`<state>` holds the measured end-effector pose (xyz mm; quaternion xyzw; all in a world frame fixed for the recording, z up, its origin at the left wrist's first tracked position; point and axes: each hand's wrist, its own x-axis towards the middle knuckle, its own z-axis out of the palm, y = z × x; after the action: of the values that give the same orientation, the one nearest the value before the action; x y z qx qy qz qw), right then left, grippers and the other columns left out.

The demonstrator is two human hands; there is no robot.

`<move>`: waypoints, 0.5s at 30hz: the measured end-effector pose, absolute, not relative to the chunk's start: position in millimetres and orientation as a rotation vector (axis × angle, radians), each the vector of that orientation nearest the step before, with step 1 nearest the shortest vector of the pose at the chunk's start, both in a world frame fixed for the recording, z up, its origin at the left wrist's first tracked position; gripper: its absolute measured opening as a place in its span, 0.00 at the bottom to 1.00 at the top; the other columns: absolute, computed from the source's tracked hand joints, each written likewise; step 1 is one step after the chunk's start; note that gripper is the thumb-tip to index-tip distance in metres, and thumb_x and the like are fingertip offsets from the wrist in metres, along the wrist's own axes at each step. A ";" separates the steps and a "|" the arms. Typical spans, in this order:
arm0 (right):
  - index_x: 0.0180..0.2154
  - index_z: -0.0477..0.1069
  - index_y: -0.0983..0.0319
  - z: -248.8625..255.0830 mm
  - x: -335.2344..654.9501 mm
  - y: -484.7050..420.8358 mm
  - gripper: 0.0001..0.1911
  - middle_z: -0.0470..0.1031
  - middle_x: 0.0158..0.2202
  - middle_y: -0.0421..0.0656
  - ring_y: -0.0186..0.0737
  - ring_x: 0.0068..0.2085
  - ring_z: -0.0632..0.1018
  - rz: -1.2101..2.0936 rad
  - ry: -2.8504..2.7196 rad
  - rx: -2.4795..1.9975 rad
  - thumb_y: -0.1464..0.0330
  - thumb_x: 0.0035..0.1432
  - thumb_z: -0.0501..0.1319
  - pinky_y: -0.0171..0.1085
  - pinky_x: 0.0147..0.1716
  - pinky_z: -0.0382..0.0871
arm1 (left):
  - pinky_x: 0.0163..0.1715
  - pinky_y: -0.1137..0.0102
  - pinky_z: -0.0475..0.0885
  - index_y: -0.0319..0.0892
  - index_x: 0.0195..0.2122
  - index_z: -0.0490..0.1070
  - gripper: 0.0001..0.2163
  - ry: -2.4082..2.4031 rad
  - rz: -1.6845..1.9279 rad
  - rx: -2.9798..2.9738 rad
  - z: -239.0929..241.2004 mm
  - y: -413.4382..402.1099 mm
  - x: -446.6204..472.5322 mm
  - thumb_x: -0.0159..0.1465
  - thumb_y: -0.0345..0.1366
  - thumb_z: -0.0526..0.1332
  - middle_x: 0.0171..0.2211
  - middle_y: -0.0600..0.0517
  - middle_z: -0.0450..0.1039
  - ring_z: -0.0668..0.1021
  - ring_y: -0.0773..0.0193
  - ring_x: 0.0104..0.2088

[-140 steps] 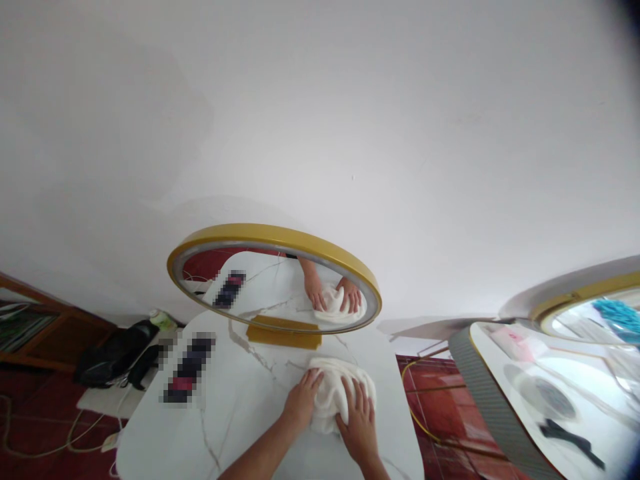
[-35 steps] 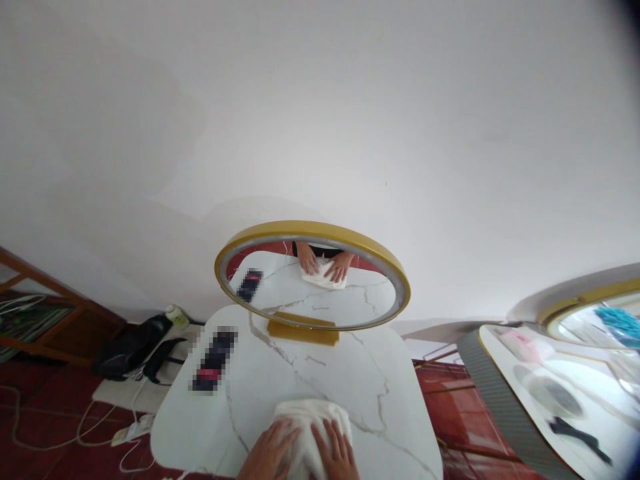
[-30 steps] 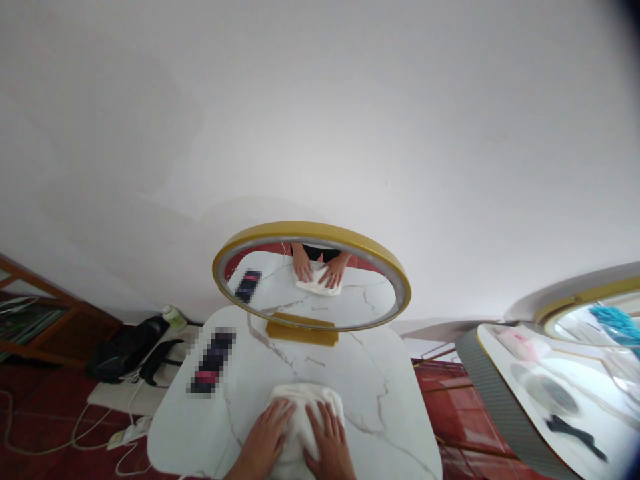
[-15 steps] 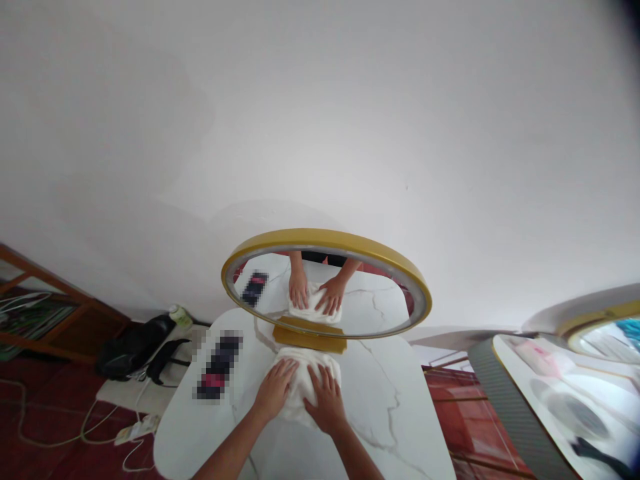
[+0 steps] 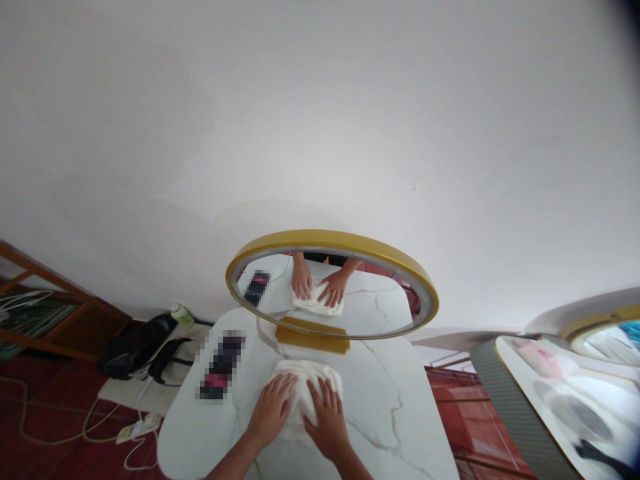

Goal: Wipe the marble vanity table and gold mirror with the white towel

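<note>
A folded white cloth lies on the white marble-patterned table, a little in front of the mirror's gold base. My left hand rests on the left part of the cloth, palm down with the fingers stretched forward. On the right part lies my right hand, flat with its fingers spread. Neither hand grips the cloth. Behind it stands an oval gold-framed mirror, which reflects both hands and the cloth. The near edge of the cloth is partly hidden by my hands.
A pixelated dark object lies at the table's left. Beyond that side are a black bag, a bottle, and a power strip with cables. Another table with a gold-framed mirror stands at right. A wall rises behind.
Both hands and the cloth have slid slightly toward me, away from the mirror base. More of the table shows between the cloth and the base. The view has shifted slightly.
</note>
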<state>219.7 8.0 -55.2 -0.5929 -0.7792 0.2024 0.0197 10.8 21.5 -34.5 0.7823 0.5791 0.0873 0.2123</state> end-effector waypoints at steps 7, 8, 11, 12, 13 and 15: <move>0.63 0.34 0.48 -86.2 219.3 -43.4 0.43 0.39 0.66 0.40 0.60 0.64 0.47 0.638 -2.510 -1.729 0.53 0.53 0.56 0.60 0.57 0.47 | 0.60 0.62 0.55 0.59 0.63 0.47 0.31 1.546 0.230 2.142 -42.3 -31.7 -11.6 0.59 0.30 0.53 0.62 0.60 0.54 0.58 0.60 0.61; 0.63 0.33 0.48 -91.7 218.6 -48.8 0.45 0.40 0.66 0.41 0.61 0.64 0.48 0.636 -2.532 -1.713 0.52 0.51 0.57 0.60 0.56 0.49 | 0.60 0.61 0.55 0.59 0.63 0.47 0.31 1.535 0.226 2.141 -43.2 -37.7 -15.0 0.59 0.31 0.52 0.62 0.60 0.54 0.58 0.60 0.61; 0.63 0.34 0.49 -107.6 215.7 -62.4 0.49 0.45 0.65 0.45 0.65 0.61 0.54 0.572 -2.606 -1.648 0.50 0.48 0.60 0.60 0.53 0.55 | 0.60 0.61 0.55 0.60 0.63 0.46 0.30 1.502 0.194 2.137 -43.0 -51.9 -24.8 0.60 0.32 0.52 0.63 0.60 0.53 0.58 0.60 0.61; 0.63 0.34 0.49 -112.2 214.8 -66.1 0.49 0.47 0.64 0.47 0.65 0.60 0.57 0.529 -2.631 -1.623 0.49 0.48 0.61 0.59 0.51 0.58 | 0.60 0.61 0.55 0.60 0.63 0.47 0.30 1.490 0.181 2.135 -42.4 -55.5 -27.8 0.60 0.33 0.53 0.63 0.60 0.53 0.58 0.59 0.61; 0.63 0.34 0.49 -116.2 214.2 -69.5 0.48 0.49 0.64 0.48 0.65 0.59 0.60 0.476 -2.653 -1.600 0.49 0.49 0.60 0.58 0.49 0.60 | 0.60 0.61 0.55 0.60 0.63 0.47 0.30 1.482 0.169 2.132 -41.8 -58.6 -30.5 0.60 0.33 0.53 0.62 0.60 0.53 0.58 0.59 0.61; 0.63 0.35 0.49 -121.5 213.8 -74.9 0.41 0.54 0.62 0.48 0.61 0.57 0.64 0.336 -2.676 -1.560 0.54 0.56 0.57 0.55 0.46 0.65 | 0.60 0.61 0.55 0.61 0.62 0.47 0.30 1.476 0.152 2.130 -41.2 -63.3 -35.6 0.60 0.33 0.54 0.62 0.61 0.54 0.58 0.59 0.61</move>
<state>213.8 -74.9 -121.5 -0.5006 -0.8588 0.1079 0.0132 -35.6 -63.3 -41.2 0.7902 0.5476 0.0565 0.2693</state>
